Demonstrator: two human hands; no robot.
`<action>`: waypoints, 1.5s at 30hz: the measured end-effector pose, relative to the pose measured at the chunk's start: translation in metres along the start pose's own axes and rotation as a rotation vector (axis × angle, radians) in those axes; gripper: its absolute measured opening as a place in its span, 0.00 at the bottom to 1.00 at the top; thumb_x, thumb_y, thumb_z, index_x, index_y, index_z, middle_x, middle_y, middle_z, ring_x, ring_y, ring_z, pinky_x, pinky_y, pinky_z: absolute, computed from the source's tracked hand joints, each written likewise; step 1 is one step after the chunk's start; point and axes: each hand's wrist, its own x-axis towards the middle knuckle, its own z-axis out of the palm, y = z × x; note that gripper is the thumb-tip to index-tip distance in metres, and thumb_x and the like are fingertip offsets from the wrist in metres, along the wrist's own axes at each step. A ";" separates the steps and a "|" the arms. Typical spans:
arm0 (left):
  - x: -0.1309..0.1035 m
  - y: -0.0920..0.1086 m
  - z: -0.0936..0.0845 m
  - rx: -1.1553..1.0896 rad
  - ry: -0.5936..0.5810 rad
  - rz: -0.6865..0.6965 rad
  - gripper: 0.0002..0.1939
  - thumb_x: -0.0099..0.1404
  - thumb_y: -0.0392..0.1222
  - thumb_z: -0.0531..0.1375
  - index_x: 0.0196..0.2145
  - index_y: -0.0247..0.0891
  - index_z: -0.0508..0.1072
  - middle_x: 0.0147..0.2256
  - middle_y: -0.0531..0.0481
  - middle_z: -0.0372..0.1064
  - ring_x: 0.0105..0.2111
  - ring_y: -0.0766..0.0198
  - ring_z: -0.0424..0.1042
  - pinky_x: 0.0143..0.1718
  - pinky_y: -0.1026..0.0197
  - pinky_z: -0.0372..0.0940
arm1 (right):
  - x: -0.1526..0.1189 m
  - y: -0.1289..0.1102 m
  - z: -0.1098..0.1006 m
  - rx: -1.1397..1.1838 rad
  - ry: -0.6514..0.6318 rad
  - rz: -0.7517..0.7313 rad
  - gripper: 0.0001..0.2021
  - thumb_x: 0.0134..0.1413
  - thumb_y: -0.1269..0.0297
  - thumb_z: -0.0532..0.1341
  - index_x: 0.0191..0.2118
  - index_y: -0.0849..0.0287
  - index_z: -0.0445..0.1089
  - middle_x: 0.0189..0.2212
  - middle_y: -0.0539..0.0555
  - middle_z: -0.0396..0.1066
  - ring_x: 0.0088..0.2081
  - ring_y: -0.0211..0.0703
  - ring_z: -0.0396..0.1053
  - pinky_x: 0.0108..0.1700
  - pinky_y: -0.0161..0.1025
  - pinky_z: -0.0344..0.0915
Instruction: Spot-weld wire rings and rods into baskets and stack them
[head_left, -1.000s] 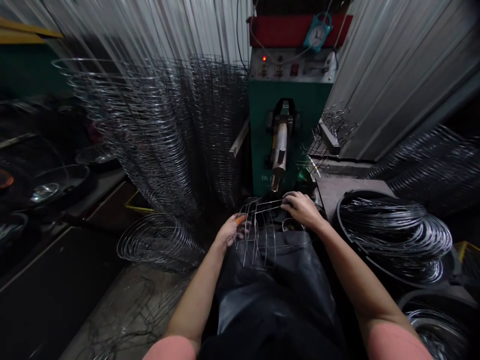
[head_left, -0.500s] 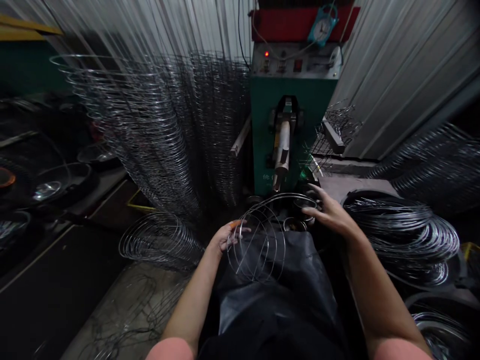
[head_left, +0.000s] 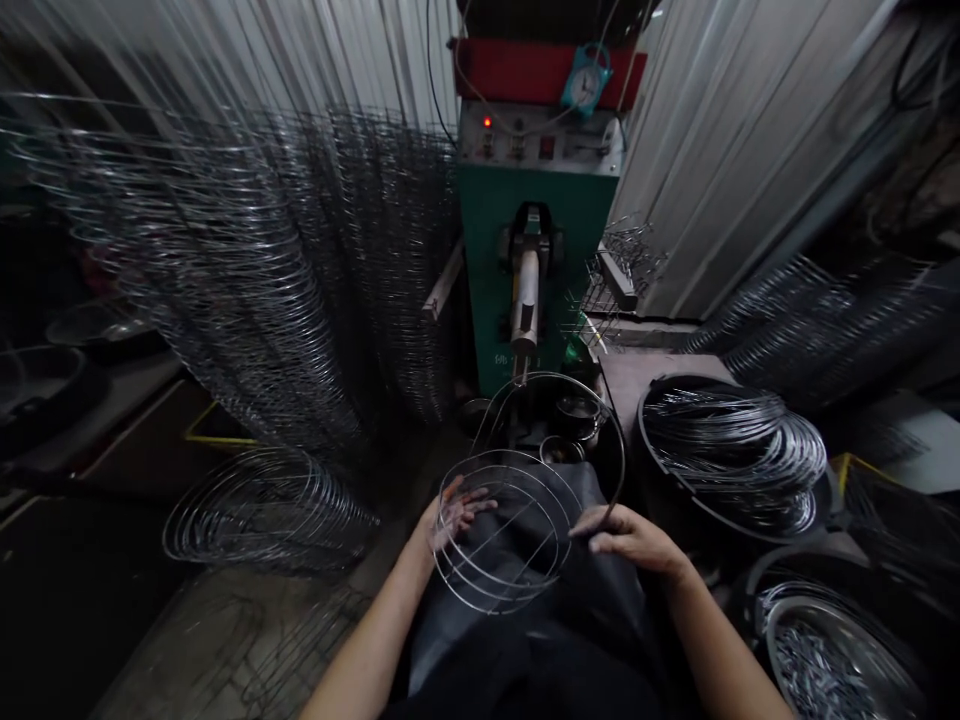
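Observation:
A round wire frame (head_left: pixel 504 538), made of several thin rings with wires crossing inside, is tilted over the dark apron (head_left: pixel 517 660) on my lap. My left hand (head_left: pixel 452 515) is at the frame's left side, seen partly through the rings, palm up with fingers spread. At the right, my right hand (head_left: pixel 637 535) is closed, thumb and fingers pinching a larger wire ring (head_left: pixel 623 450). That ring arches up beyond the frame, below the machine's electrode arm (head_left: pixel 526 295). Whether the right fingertips also touch the frame's edge I cannot tell.
Ahead stands a green machine (head_left: pixel 487 240) with a red light lit and a blue clock (head_left: pixel 586 80). Tall stacks of wire rings (head_left: pixel 247 270) rise at left. At right are a tub of wire rings (head_left: pixel 641 440) and a metal bowl (head_left: pixel 847 620) of small metal parts.
My right hand has come down and back toward me, closing on the larger ring. The wire frame now lies flatter between my hands. The view has swung to the right.

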 end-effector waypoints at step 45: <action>0.020 0.038 0.116 0.214 0.375 0.584 0.47 0.42 0.36 0.70 0.56 0.46 0.50 0.31 0.57 0.60 0.28 0.67 0.67 0.22 0.63 0.70 | 0.149 -0.006 -0.015 0.611 0.800 -0.003 0.15 0.30 0.63 0.68 0.29 0.58 0.67 0.20 0.46 0.67 0.19 0.34 0.63 0.21 0.32 0.61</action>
